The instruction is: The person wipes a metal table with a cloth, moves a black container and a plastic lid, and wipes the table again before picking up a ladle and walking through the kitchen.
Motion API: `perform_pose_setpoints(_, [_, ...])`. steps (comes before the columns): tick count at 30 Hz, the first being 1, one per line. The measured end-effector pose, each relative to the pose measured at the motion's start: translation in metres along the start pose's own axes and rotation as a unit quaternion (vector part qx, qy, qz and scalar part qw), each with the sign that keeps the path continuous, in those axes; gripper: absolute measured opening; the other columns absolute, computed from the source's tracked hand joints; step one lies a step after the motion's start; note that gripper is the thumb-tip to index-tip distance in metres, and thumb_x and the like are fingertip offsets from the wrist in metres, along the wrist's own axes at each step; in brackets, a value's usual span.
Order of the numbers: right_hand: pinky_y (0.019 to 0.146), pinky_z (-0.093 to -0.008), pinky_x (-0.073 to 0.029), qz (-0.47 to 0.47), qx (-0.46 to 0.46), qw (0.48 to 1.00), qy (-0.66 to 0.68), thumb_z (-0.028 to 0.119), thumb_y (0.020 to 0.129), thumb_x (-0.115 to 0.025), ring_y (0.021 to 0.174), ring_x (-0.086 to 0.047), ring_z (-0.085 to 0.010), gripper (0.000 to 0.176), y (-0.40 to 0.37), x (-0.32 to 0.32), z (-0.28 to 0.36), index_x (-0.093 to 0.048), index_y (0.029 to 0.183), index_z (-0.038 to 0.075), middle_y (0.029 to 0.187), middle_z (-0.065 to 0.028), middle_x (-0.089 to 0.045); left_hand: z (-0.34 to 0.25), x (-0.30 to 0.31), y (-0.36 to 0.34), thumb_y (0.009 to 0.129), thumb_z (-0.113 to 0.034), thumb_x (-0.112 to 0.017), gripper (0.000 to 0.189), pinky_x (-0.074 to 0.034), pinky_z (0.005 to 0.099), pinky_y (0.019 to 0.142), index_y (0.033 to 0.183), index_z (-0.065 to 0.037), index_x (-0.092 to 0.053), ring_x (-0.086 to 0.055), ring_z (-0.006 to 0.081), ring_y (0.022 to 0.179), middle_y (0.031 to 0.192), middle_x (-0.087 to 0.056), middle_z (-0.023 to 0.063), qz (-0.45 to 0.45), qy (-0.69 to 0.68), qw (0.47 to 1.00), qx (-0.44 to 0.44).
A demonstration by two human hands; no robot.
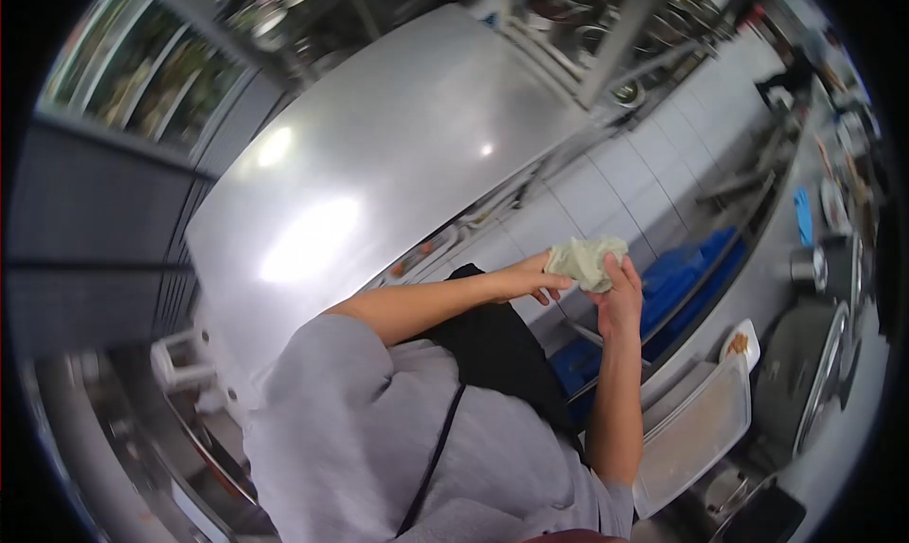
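Note:
A crumpled pale green cloth [585, 262] is held between my two hands in front of the black apron [497, 354]. My left hand [532, 278] reaches in from the left and closes on the cloth's near end, thumb along its lower edge. On the other side my right hand [620, 300] grips the cloth's right end, fingers up against it. Some of the cloth's folds hide parts of the fingers.
A large steel worktop [398, 155] lies to the left. Pots [549, 6] stand on a rack at the top. Along the right counter are a white lidded tub [696, 439], a small white dish [741, 342] with food and a metal cup [808, 265]. Blue plastic [686, 268] lies below.

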State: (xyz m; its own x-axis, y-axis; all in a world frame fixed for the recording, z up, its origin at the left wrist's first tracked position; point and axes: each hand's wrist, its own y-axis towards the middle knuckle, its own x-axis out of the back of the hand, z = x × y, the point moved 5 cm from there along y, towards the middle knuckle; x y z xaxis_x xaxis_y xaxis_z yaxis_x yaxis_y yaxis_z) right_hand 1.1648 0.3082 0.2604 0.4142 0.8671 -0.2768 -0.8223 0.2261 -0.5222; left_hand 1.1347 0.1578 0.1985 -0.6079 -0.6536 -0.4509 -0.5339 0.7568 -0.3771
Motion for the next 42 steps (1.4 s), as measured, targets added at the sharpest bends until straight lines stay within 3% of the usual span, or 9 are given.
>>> perform_pose_setpoints(5, [0.073, -0.0238, -0.046, 0.221, 0.058, 0.966, -0.12, 0.022, 0.097, -0.061, 0.083, -0.059, -0.0071, 0.021, -0.006, -0.079, -0.058, -0.068, 0.103, 0.003, 0.093, 0.0009, -0.067, 0.0, 0.043, -0.115, 0.098, -0.04, -0.058, 0.044, -0.054, 0.0297, 0.078, 0.129, -0.008, -0.054, -0.06, 0.0119, 0.096, 0.11, -0.064, 0.0032, -0.179, -0.043, 0.976, -0.115])
perform_pose_setpoints(14, [0.069, -0.0218, -0.041, 0.186, 0.201, 0.96, -0.06, 0.012, 0.089, -0.073, 0.076, -0.052, -0.0046, 0.017, -0.067, -0.17, -0.067, -0.059, 0.082, 0.006, 0.087, -0.0005, -0.063, -0.027, 0.093, -0.262, 0.103, -0.036, -0.051, 0.038, -0.046, 0.027, 0.078, 0.105, -0.001, -0.065, -0.055, 0.0094, 0.084, 0.093, -0.063, -0.0001, -0.375, 0.212, 0.843, -0.322])
perform_pose_setpoints(21, [0.081, -0.028, -0.05, 0.31, 0.078, 0.944, 0.086, 0.009, 0.092, -0.069, 0.08, -0.057, -0.0089, 0.024, -0.097, -0.259, -0.11, -0.047, 0.084, 0.013, 0.088, 0.0008, -0.059, -0.033, 0.13, -0.367, 0.099, -0.034, -0.06, 0.031, -0.049, 0.0262, 0.081, 0.109, -0.005, -0.059, -0.059, 0.0096, 0.087, 0.097, -0.063, 0.0012, -0.442, -0.122, 0.804, -0.379])
perform_pose_setpoints(25, [0.079, -0.0291, -0.048, 0.311, 0.168, 0.935, -0.022, 0.008, 0.088, -0.071, 0.084, -0.057, -0.011, 0.02, -0.107, -0.322, -0.126, -0.051, 0.083, 0.012, 0.09, 0.0002, -0.058, -0.038, 0.17, -0.428, 0.097, -0.033, -0.064, 0.036, -0.05, 0.0276, 0.078, 0.116, -0.005, -0.054, -0.059, 0.0098, 0.086, 0.097, -0.063, 0.0021, -0.475, -0.097, 0.767, -0.42])
perform_pose_setpoints(27, [0.079, -0.0324, -0.047, 0.274, 0.284, 0.879, -0.268, 0.01, 0.084, -0.074, 0.085, -0.057, -0.0152, 0.019, -0.095, -0.336, -0.149, -0.055, 0.084, 0.008, 0.09, -0.0026, -0.058, -0.015, 0.209, -0.454, 0.092, -0.03, -0.068, 0.047, -0.05, 0.0305, 0.076, 0.128, -0.005, -0.05, -0.059, 0.0136, 0.082, 0.099, -0.062, 0.0076, -0.578, 0.068, 0.764, -0.28])
perform_pose_setpoints(28, [0.088, -0.042, -0.046, 0.176, 0.427, 0.715, -0.525, 0.018, 0.084, -0.073, 0.097, -0.058, -0.0294, 0.022, -0.102, -0.34, -0.156, -0.062, 0.096, 0.002, 0.105, -0.0141, -0.061, 0.006, 0.23, -0.468, 0.091, -0.03, -0.069, 0.051, -0.05, 0.0311, 0.075, 0.131, -0.006, -0.049, -0.059, 0.0148, 0.081, 0.1, -0.061, 0.0092, -0.603, 0.149, 0.759, -0.192])
perform_pose_setpoints(29, [0.091, -0.0438, -0.045, 0.162, 0.441, 0.702, -0.536, 0.02, 0.084, -0.072, 0.102, -0.056, -0.0331, 0.026, -0.106, -0.341, -0.17, -0.063, 0.099, 0.002, 0.11, -0.0175, -0.059, 0.023, 0.25, -0.481, 0.089, -0.029, -0.071, 0.056, -0.05, 0.0318, 0.074, 0.135, -0.006, -0.047, -0.059, 0.0161, 0.079, 0.101, -0.06, 0.0109, -0.618, 0.232, 0.744, -0.104])
perform_pose_setpoints(34, [0.105, -0.0474, -0.037, 0.155, 0.39, 0.714, -0.56, 0.032, 0.088, -0.067, 0.125, -0.044, -0.0456, 0.05, -0.112, -0.363, -0.231, -0.059, 0.122, -0.003, 0.135, -0.0296, -0.048, 0.035, 0.287, -0.54, 0.089, -0.022, -0.066, 0.052, -0.045, 0.0411, 0.09, 0.136, -0.006, -0.05, -0.054, 0.0303, 0.102, 0.109, -0.056, 0.0191, -0.643, 0.323, 0.672, -0.172])
perform_pose_setpoints(42, [0.117, -0.0578, -0.011, 0.212, 0.447, 0.553, -0.67, 0.059, 0.092, -0.049, 0.145, -0.014, -0.0482, 0.084, -0.099, -0.492, -0.307, -0.031, 0.149, 0.0, 0.152, -0.0307, -0.026, 0.025, 0.359, -0.536, 0.09, -0.019, -0.061, 0.051, -0.034, 0.0482, 0.105, 0.137, -0.003, -0.048, -0.041, 0.039, 0.123, 0.131, -0.046, 0.0239, -0.664, 0.495, 0.55, -0.109])
